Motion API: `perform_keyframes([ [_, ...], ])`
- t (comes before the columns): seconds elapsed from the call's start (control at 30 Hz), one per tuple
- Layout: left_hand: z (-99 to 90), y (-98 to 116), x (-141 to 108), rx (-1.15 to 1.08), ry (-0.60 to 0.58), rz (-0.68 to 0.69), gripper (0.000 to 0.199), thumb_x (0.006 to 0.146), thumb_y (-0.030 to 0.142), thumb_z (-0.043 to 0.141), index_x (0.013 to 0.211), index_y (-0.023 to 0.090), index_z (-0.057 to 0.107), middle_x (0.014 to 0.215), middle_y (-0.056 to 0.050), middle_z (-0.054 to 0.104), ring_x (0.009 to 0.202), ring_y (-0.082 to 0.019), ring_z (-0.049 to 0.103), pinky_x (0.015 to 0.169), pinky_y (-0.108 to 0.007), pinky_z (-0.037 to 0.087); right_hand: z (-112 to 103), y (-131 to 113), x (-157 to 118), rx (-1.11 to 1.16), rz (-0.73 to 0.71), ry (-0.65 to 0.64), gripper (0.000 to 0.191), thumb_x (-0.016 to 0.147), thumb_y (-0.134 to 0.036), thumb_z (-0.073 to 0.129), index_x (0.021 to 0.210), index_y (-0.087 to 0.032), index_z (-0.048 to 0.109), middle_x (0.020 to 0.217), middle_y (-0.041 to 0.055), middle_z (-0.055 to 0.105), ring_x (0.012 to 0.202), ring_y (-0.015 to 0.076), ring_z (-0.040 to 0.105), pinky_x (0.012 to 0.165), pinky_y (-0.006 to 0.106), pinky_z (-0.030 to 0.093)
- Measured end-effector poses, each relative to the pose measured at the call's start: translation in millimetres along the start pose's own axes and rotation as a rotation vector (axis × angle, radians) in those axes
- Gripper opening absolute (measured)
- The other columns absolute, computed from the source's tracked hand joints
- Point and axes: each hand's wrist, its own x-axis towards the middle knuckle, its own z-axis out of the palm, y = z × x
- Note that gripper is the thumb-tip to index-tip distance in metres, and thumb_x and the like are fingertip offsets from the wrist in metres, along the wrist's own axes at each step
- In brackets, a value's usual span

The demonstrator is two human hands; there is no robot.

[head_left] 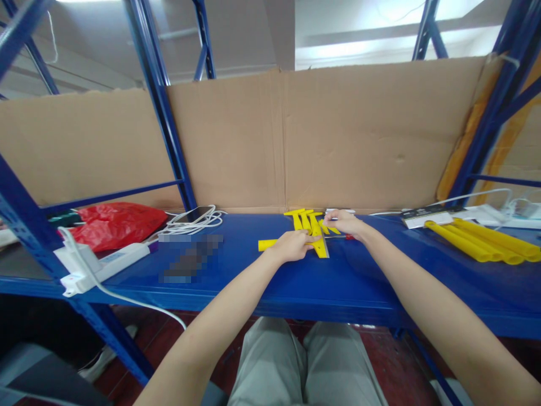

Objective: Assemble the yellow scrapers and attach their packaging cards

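Note:
My left hand [292,246] is closed around a yellow squeegee-like tool [321,248], whose handle [267,245] sticks out to the left. A thin pale strip runs along the wide head's right edge. My right hand [345,222] is beside the head's upper end, fingers pinched together; what they hold is too small to make out. Under that hand lies a slim metal tool with a red handle [350,237], perhaps a screwdriver. Just behind my left hand, several more yellow T-shaped tools [301,219] lie in a row, and small yellow pieces show near my right fingers.
On the blue shelf's right stand yellow tubes [482,239] beside a black-and-white package [426,216]. To the left are a white power strip [122,262], a red plastic bag [120,223] and coiled white cable [192,221]. Cardboard [338,135] walls the back; blue posts [163,107] rise there.

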Motion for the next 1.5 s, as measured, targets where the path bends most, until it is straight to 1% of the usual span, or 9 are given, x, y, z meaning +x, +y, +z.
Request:
perform_keyframes([
  [0.1,-0.8,1,0,-0.001,0.001,0.000,0.039,0.092,0.028,0.045,0.129,0.028,0.054,0.110,-0.007,0.064,0.102,-0.022,0.062,0.084,-0.031,0.048,13,-14,-3,0.082,-0.129,-0.047,0.011,0.061,-0.011,0.051,0.057,-0.017,0.059,0.069,0.0012,0.064,0.068,0.0137,0.057,0.068,0.024,0.046],
  [0.27,-3.2,2,-1,0.017,-0.012,0.005,0.040,0.092,0.027,0.044,0.130,0.029,0.053,0.107,-0.006,0.065,0.100,-0.021,0.062,0.082,-0.030,0.048,24,-13,-1,0.024,-0.185,-0.100,0.014,0.058,-0.007,0.049,0.052,-0.016,0.057,0.060,-0.0002,0.060,0.061,0.0127,0.054,0.067,0.025,0.045],
  [0.43,-2.9,1,-2,0.038,-0.003,0.007,0.041,0.091,0.027,0.044,0.132,0.029,0.052,0.104,-0.006,0.065,0.096,-0.021,0.063,0.079,-0.029,0.049,21,-8,-1,-0.129,-0.177,-0.066,0.013,0.063,-0.008,0.052,0.058,-0.016,0.061,0.068,0.0033,0.063,0.069,0.0158,0.057,0.070,0.028,0.045],
  [0.57,-1.8,0,-2,0.031,-0.007,0.002,0.041,0.091,0.027,0.045,0.131,0.030,0.052,0.104,-0.006,0.066,0.096,-0.021,0.063,0.078,-0.029,0.049,19,-14,-6,-0.253,-0.147,-0.019,0.012,0.068,-0.010,0.052,0.066,-0.017,0.062,0.085,0.0080,0.065,0.083,0.0194,0.058,0.078,0.030,0.045],
  [0.63,-1.9,0,-2,0.028,-0.006,0.002,0.041,0.091,0.027,0.045,0.131,0.030,0.053,0.105,-0.006,0.065,0.096,-0.022,0.063,0.078,-0.029,0.049,20,-16,-8,-0.288,-0.128,-0.027,0.011,0.072,-0.012,0.052,0.070,-0.017,0.062,0.090,0.0092,0.064,0.086,0.0198,0.058,0.080,0.030,0.045],
  [0.87,-3.7,2,-3,0.023,-0.016,-0.001,0.040,0.091,0.027,0.046,0.130,0.030,0.053,0.107,-0.005,0.065,0.099,-0.022,0.063,0.080,-0.029,0.049,22,-13,-6,-0.354,-0.141,-0.051,0.012,0.075,-0.011,0.050,0.071,-0.018,0.060,0.091,0.0084,0.062,0.087,0.0184,0.056,0.082,0.030,0.044],
  [1.1,-2.6,1,-3,0.005,0.006,0.028,0.039,0.091,0.028,0.045,0.129,0.030,0.054,0.108,-0.006,0.064,0.099,-0.022,0.063,0.081,-0.031,0.049,18,-17,-9,-0.447,-0.202,-0.079,0.017,0.078,-0.012,0.045,0.076,-0.018,0.061,0.092,0.0080,0.060,0.093,0.0217,0.052,0.086,0.038,0.037],
  [1.27,-0.5,0,-2,-0.015,0.019,0.043,0.038,0.091,0.026,0.046,0.128,0.029,0.055,0.111,-0.006,0.064,0.102,-0.021,0.062,0.085,-0.031,0.048,16,-23,-13,-0.497,-0.206,-0.091,0.019,0.080,-0.013,0.043,0.076,-0.018,0.060,0.093,0.0095,0.058,0.093,0.0232,0.050,0.082,0.038,0.036],
  [1.5,4.0,-2,-2,-0.039,0.048,0.072,0.037,0.091,0.026,0.046,0.127,0.030,0.055,0.117,-0.005,0.063,0.105,-0.020,0.061,0.087,-0.031,0.048,12,-27,-17,-0.592,-0.295,-0.142,0.017,0.079,-0.010,0.043,0.080,-0.018,0.057,0.092,0.0097,0.057,0.091,0.0226,0.049,0.079,0.035,0.035],
])
